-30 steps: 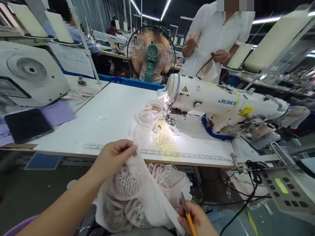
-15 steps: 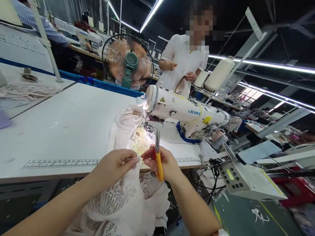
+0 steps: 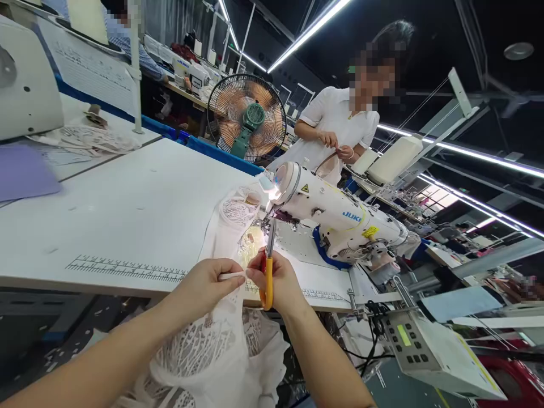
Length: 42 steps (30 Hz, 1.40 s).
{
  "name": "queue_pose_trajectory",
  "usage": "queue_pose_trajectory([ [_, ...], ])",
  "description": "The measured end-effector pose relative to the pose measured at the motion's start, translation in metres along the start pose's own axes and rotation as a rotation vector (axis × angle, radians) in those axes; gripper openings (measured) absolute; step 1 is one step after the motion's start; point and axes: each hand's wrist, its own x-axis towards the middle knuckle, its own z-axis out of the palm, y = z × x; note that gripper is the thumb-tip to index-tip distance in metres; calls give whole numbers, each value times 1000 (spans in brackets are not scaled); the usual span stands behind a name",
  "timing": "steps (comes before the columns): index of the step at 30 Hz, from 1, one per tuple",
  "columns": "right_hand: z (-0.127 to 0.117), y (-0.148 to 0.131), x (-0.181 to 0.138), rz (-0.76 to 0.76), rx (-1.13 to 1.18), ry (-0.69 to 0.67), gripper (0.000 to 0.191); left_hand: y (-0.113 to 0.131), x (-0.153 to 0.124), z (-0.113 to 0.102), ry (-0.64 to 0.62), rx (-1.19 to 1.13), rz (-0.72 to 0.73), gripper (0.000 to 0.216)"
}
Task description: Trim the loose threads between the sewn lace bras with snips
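Observation:
My left hand point(image 3: 212, 286) is closed in a pinch on a narrow white strap point(image 3: 232, 276) at the table's front edge. In my right hand point(image 3: 283, 283) is a pair of scissors point(image 3: 269, 277) with yellow and red handles, blades pointing up towards the sewing machine. The fingertips of my right hand meet those of my left at the strap's end; whether they also grip it I cannot tell. A pale lace garment point(image 3: 199, 351) hangs below my hands over the edge. More of the pale lace fabric point(image 3: 238, 211) lies on the table beside the needle area.
A white JUKI sewing machine point(image 3: 331, 209) stands just beyond my hands, its lamp lit. A control box point(image 3: 429, 345) is at the right below the table. Behind the table point(image 3: 127, 198) are a fan point(image 3: 250, 116) and a standing person point(image 3: 340, 124) handling a strip. Purple material point(image 3: 25, 173) lies far left.
The view has shifted, so the scene sits further right. My fingertips have come together, more of the white strap shows in my left hand, and the scissors stand more upright.

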Motion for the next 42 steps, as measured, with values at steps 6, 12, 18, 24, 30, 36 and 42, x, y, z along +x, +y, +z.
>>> queue_pose_trajectory([
  [6, -28, 0, -12, 45, -312, -359, 45, 0, -1, -5, -2, -108, -11, 30],
  [12, -49, 0, -34, 34, -647, -550, 63, -3, 9, -9, -1, -136, -14, 30],
  [18, -45, 3, -31, 91, -774, -493, 56, 0, 13, -9, 27, -152, -98, 33],
  [24, -45, 10, -31, 81, -783, -474, 46, 7, 12, -12, 27, -147, -151, 30],
  [30, -44, 16, -32, 137, -781, -438, 45, 1, 19, -14, 22, -163, -188, 27],
  [36, -42, 20, -31, 133, -710, -397, 45, 4, 19, -16, 12, -203, -219, 23],
  [42, -35, 32, -22, 124, -714, -370, 44, 10, 22, -23, 11, -290, -221, 21],
])
